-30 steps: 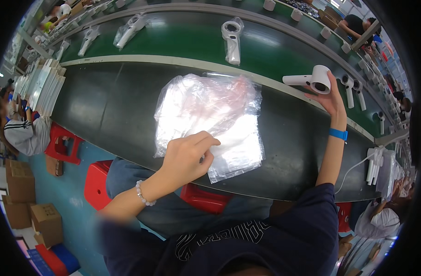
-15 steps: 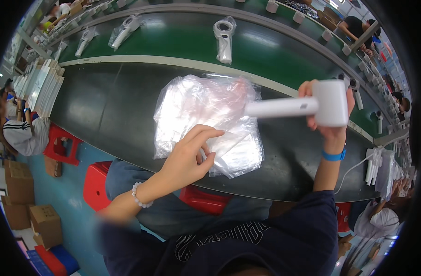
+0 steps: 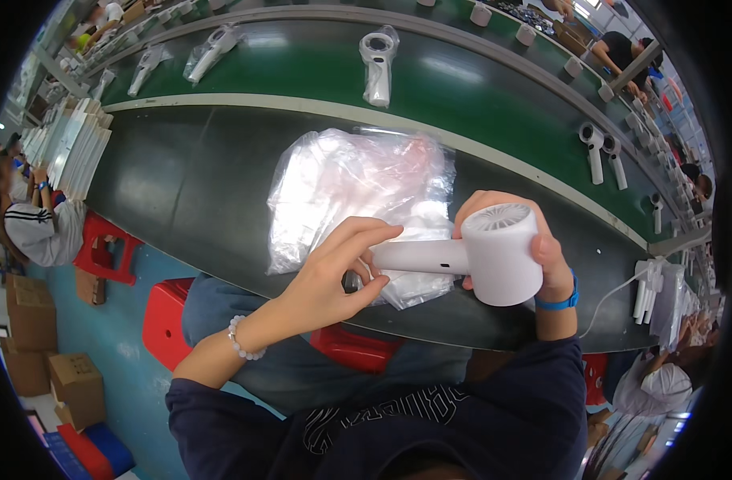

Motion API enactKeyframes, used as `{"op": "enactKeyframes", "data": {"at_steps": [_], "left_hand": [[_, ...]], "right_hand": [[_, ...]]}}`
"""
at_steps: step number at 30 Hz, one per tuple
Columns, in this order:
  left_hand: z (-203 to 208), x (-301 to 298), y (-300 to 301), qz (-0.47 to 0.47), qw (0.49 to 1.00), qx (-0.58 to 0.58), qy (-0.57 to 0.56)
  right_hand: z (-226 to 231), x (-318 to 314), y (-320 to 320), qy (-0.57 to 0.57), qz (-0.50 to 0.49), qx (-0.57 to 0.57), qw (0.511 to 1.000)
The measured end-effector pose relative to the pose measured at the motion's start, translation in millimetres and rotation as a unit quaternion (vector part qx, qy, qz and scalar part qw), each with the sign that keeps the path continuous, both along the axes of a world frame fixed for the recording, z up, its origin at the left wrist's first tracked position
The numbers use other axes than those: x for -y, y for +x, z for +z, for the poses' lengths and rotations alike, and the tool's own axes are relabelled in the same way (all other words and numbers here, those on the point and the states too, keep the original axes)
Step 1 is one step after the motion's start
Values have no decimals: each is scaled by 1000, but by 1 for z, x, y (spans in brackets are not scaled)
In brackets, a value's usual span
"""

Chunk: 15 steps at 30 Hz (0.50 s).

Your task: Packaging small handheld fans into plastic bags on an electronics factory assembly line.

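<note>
In my right hand (image 3: pixel 554 256) is a white handheld fan (image 3: pixel 506 264), shaped like a hair dryer, with my fingers wrapped round its thick round head. Its ribbed grille faces up and its handle points left. My left hand (image 3: pixel 338 268) is curled at the handle's end, thumb and fingers bent around the mouth of a clear plastic bag (image 3: pixel 418 296); the fingers partly hide the bag's edge. Whether the handle's tip is inside the bag, I cannot tell. Beneath lies a pile of clear plastic bags (image 3: pixel 326 184) on the dark table (image 3: pixel 214 184).
Beyond the table runs a green conveyor belt (image 3: pixel 302 68) carrying several bagged white fans (image 3: pixel 376 68). White flat boxes (image 3: pixel 70 152) are stacked at the left end. At right are white parts with a cable (image 3: pixel 646 288). Red stools (image 3: pixel 168 316) stand below; other people sit at both sides.
My right hand has brought the fan left and nearer, turning its grille upward, and the handle's end now meets my left fingers. My left hand has barely moved.
</note>
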<state>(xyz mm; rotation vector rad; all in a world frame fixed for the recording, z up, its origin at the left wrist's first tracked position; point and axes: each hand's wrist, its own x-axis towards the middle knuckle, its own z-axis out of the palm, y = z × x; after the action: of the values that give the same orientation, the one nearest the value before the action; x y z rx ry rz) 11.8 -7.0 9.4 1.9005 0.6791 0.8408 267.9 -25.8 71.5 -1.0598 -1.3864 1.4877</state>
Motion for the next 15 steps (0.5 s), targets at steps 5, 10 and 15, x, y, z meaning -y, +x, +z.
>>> {"op": "enactKeyframes", "data": {"at_steps": [5,10,15], "left_hand": [[-4,0,-1,-20,1000,11,-14],[2,3,1,-55,997,41,-27],[3,4,1,-89,990,78,-73]], "right_hand": [[2,3,1,-49,-13,8,999],[-8,4,-3,2,-12,72,997],[-13,13,-20,-31,22,16,999]]}}
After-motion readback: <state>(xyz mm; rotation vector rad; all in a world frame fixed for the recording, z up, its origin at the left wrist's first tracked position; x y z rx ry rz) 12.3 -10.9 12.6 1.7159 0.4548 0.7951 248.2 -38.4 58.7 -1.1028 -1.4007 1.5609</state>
